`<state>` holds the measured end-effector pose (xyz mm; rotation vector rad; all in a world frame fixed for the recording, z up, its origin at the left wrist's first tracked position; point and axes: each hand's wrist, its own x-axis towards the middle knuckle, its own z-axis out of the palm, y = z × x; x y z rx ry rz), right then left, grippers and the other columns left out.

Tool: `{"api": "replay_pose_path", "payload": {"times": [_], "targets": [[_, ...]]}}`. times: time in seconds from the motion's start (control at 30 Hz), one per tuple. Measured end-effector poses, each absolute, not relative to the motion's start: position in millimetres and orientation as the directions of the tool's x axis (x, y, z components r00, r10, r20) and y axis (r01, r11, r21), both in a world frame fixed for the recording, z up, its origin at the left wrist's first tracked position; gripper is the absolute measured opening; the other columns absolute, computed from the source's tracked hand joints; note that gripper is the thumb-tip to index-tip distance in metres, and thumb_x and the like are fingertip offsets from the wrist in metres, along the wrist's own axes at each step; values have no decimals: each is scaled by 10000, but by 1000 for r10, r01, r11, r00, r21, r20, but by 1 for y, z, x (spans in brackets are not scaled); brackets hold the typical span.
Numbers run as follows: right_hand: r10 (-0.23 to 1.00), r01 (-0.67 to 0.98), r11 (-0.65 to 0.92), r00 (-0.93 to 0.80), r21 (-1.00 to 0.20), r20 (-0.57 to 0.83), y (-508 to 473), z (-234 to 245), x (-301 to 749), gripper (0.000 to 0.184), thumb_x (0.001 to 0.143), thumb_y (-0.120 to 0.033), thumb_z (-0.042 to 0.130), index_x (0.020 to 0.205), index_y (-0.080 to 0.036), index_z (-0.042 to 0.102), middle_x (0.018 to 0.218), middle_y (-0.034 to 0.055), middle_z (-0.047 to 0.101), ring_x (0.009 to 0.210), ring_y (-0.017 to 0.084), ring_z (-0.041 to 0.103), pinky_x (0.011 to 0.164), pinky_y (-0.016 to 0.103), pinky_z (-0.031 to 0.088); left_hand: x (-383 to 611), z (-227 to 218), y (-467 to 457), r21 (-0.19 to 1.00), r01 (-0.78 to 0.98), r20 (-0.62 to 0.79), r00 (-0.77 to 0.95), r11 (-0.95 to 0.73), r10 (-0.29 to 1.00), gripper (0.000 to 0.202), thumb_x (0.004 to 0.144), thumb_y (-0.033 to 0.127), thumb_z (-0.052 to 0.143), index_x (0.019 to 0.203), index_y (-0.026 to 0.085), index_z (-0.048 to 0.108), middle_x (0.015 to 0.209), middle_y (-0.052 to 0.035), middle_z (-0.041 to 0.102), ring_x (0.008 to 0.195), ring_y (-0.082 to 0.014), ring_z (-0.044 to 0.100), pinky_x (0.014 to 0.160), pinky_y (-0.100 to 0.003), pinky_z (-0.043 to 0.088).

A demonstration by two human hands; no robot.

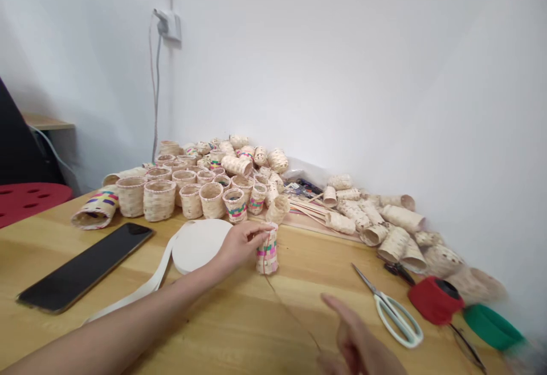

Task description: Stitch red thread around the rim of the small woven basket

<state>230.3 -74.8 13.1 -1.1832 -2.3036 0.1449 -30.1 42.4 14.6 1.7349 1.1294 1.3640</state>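
Observation:
My left hand point(243, 244) grips the top rim of a small woven bamboo basket point(267, 258) with pink and green bands, standing upright on the table. A thin reddish-brown thread point(277, 298) runs down the basket's side and across to my right hand point(356, 338). That hand is blurred at the bottom edge, its index finger stretched out while the lower fingers close where the thread ends. Behind my left wrist lies a roll of white tape point(200, 241), its loose strip trailing toward me. White-handled scissors point(391, 309) rest right of my right hand.
Many woven baskets point(159, 201) stand in rows at the back left. More woven tubes point(395, 244) are heaped along the wall at right, near red tape point(436, 301) and green tape point(491, 326). A black phone point(85, 267) lies at left; thin sticks point(310, 208) lie behind.

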Motion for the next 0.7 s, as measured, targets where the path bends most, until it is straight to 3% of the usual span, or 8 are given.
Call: {"api": "replay_pose_path", "payload": {"times": [0.07, 0.17, 0.3, 0.4, 0.53, 0.7], "targets": [[822, 704, 557, -394, -440, 410, -74, 33, 232, 459, 899, -281, 452, 1351, -235, 395, 638, -34, 575, 495, 122, 565, 482, 204, 460, -29, 14, 42, 886, 213, 395, 115, -411, 911, 245, 807, 271, 572, 967, 180, 734, 984, -55, 735, 899, -209, 649, 812, -311, 499], [882, 678, 469, -321, -566, 346, -62, 57, 212, 329, 941, -297, 346, 1209, -233, 526, 681, -11, 591, 578, 133, 569, 550, 228, 447, -27, 16, 40, 895, 194, 377, 155, -402, 913, 254, 809, 280, 572, 977, 176, 732, 1019, -54, 730, 937, -214, 652, 835, -323, 505], [930, 511, 345, -302, -787, 211, -23, 61, 176, 213, 885, -284, 446, 1063, -201, 526, 708, -15, 670, 554, 129, 545, 562, 238, 421, -28, 21, 34, 860, 247, 387, 254, -446, 887, 238, 812, 260, 588, 986, 187, 734, 1024, -52, 728, 930, -205, 650, 843, -297, 485], [946, 371, 275, -268, -887, 181, 4, 48, 160, 132, 840, -316, 511, 886, -195, 533, 704, -6, 674, 542, 124, 541, 549, 234, 418, -31, 23, 25, 796, 347, 407, 298, -495, 863, 254, 835, 270, 583, 1046, 198, 706, 980, -45, 732, 845, -185, 649, 758, -261, 476], [946, 327, 298, -225, -897, 233, 17, 24, 153, 161, 824, -330, 551, 792, -184, 609, 723, 7, 653, 612, 138, 565, 559, 232, 425, -34, 20, 15, 773, 400, 423, 254, -492, 870, 198, 844, 312, 579, 874, 168, 711, 769, -26, 717, 660, -150, 603, 607, -220, 428], [907, 388, 418, -234, -822, 351, 13, 3, 156, 175, 853, -307, 554, 808, -188, 674, 790, 32, 659, 720, 163, 593, 652, 255, 455, -35, 7, 11, 817, 356, 425, 161, -454, 891, 165, 829, 280, 593, 817, 160, 706, 745, -35, 705, 677, -162, 605, 614, -225, 424]]}}
